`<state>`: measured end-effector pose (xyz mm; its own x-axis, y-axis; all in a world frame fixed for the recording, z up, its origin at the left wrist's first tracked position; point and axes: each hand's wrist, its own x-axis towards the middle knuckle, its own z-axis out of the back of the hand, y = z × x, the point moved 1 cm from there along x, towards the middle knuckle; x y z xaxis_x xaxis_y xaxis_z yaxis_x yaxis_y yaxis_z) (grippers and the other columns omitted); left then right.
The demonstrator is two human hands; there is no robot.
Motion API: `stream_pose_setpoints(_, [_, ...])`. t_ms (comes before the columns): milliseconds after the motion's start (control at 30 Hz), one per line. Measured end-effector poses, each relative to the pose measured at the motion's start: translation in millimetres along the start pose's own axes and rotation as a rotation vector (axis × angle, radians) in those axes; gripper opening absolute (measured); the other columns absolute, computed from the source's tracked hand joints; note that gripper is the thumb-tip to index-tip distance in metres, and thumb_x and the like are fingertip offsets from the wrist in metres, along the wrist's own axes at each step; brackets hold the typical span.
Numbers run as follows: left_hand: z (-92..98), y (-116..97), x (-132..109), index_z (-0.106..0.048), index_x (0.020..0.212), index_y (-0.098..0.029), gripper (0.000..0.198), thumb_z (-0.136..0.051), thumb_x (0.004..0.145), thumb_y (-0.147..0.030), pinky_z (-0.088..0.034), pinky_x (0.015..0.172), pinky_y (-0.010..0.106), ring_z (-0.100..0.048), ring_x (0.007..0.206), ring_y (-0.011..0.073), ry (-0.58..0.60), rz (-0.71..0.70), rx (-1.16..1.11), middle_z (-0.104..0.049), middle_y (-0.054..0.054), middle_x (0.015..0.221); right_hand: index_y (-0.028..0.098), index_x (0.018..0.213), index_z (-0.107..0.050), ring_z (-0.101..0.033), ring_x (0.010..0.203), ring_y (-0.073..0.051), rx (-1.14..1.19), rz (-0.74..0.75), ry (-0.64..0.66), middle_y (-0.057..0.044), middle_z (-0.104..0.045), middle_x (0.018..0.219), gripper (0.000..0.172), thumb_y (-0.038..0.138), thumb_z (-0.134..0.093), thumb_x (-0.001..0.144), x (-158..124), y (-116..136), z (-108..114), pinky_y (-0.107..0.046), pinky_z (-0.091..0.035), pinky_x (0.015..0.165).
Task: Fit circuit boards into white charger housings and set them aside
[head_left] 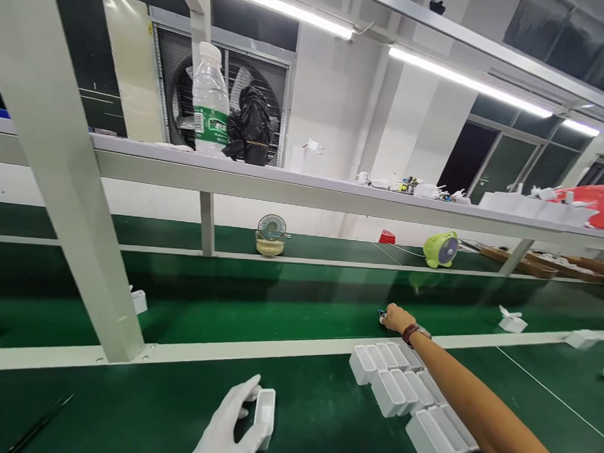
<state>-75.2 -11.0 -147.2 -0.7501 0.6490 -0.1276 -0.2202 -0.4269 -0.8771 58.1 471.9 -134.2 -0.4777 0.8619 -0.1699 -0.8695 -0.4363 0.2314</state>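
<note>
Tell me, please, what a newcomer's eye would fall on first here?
Probably the bare right hand, stretched far out to a small dark thing on the green belt, past rows of white trays. Nearer, the gloved left hand grips a single white tray. A water bottle stands on the upper shelf.

My left grip (233, 424), low at about seven o'clock, wears a plain white glove covering every finger. My right grip (397, 317), toward two o'clock, is ungloved, with a dark-strapped wristwatch (415, 332) and no sleeve.
</note>
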Motion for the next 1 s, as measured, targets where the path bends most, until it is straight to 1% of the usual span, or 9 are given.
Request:
stream_pose_setpoints(100, [3.1, 2, 2, -0.050, 0.142, -0.030, 0.067, -0.055, 0.084, -0.063, -0.048, 0.107, 0.050, -0.058, 0.125, 0.0310, 0.051, 0.029, -0.027, -0.055, 0.009, 0.143, 0.016, 0.122, -0.060, -0.064, 0.105, -0.022, 0.074, 0.107, 0.007, -0.009, -0.062, 0.122, 0.033, 0.036, -0.063, 0.096, -12, 20, 10, -0.042, -0.056, 0.088])
stream_pose_setpoints(233, [1.5, 1, 1, -0.053, 0.141, -0.029, 0.064, -0.059, 0.084, -0.057, -0.048, 0.107, 0.051, -0.059, 0.125, 0.0310, 0.018, -0.014, -0.059, -0.057, 0.010, 0.140, 0.010, 0.123, -0.059, -0.069, 0.088, -0.020, 0.227, 0.326, 0.034, -0.009, -0.070, 0.104, 0.039, 0.031, -0.067, 0.091, -43, 61, 15, -0.034, -0.056, 0.080])
stream_pose_setpoints(367, [-1.6, 2, -2, -0.050, 0.143, -0.026, 0.064, -0.061, 0.084, -0.047, -0.045, 0.111, 0.048, -0.056, 0.129, 0.0298, 0.010, -0.111, -0.031, -0.055, 0.011, 0.142, 0.012, 0.132, -0.054, -0.070, 0.092, -0.020, 0.402, 0.597, 0.056, -0.009, -0.074, 0.106, 0.054, 0.026, -0.070, 0.082, -110, 107, -3, -0.027, -0.054, 0.081])
stream_pose_setpoints(467, [-3.4, 6, -4, -0.046, 0.147, -0.026, 0.071, -0.065, 0.079, -0.034, -0.038, 0.116, 0.050, -0.049, 0.137, 0.0307, 0.012, -0.215, 0.039, -0.050, 0.013, 0.148, 0.015, 0.135, -0.053, -0.070, 0.088, -0.020, 0.475, 0.739, 0.078, -0.006, -0.074, 0.104, 0.058, 0.024, -0.067, 0.080, -173, 125, -29, -0.029, -0.055, 0.079])
stream_pose_setpoints(600, [-7.7, 10, -5, -0.040, 0.150, -0.026, 0.089, -0.073, 0.067, -0.024, -0.032, 0.118, 0.055, -0.041, 0.142, 0.0339, 0.004, -0.288, 0.098, -0.047, 0.014, 0.150, 0.018, 0.136, -0.053, -0.069, 0.088, -0.021, 0.441, 0.893, 0.091, -0.006, -0.072, 0.102, 0.058, 0.021, -0.064, 0.080, -236, 114, -61, -0.032, -0.056, 0.082])
stream_pose_setpoints(667, [-10.0, 10, -6, -0.037, 0.151, -0.027, 0.091, -0.073, 0.068, -0.024, -0.033, 0.118, 0.054, -0.043, 0.140, 0.0334, 0.000, -0.300, 0.105, -0.047, 0.014, 0.149, 0.015, 0.141, -0.049, -0.067, 0.103, -0.025, 0.342, 0.952, 0.112, -0.011, -0.069, 0.114, 0.064, 0.021, -0.064, 0.079, -252, 98, -70, -0.039, -0.054, 0.093])
stream_pose_setpoints(800, [-12.4, 8, -7, -0.035, 0.152, -0.025, 0.089, -0.074, 0.072, -0.030, -0.037, 0.115, 0.052, -0.049, 0.135, 0.0324, 0.006, -0.307, 0.115, -0.050, 0.014, 0.144, 0.011, 0.147, -0.042, -0.048, 0.135, -0.035, 0.203, 0.977, 0.142, -0.020, -0.053, 0.142, 0.073, 0.031, -0.069, 0.082, -259, 69, -78, -0.053, -0.039, 0.113])
stream_pose_setpoints(900, [-12.9, 6, -7, -0.036, 0.151, -0.023, 0.089, -0.076, 0.072, -0.032, -0.040, 0.112, 0.050, -0.053, 0.130, 0.0314, 0.012, -0.327, 0.122, -0.054, 0.014, 0.139, 0.013, 0.149, -0.039, -0.044, 0.138, -0.035, 0.205, 0.942, 0.127, -0.020, -0.050, 0.145, 0.078, 0.038, -0.072, 0.083, -258, 64, -83, -0.055, -0.037, 0.115])
stream_pose_setpoints(1000, [-13.7, 5, -7, -0.038, 0.150, -0.023, 0.088, -0.076, 0.071, -0.030, -0.042, 0.111, 0.049, -0.055, 0.127, 0.0306, 0.017, -0.307, 0.138, -0.055, 0.013, 0.138, 0.013, 0.148, -0.042, -0.051, 0.130, -0.034, 0.201, 0.943, 0.089, -0.019, -0.056, 0.138, 0.074, 0.033, -0.071, 0.083, -257, 71, -89, -0.053, -0.043, 0.110])
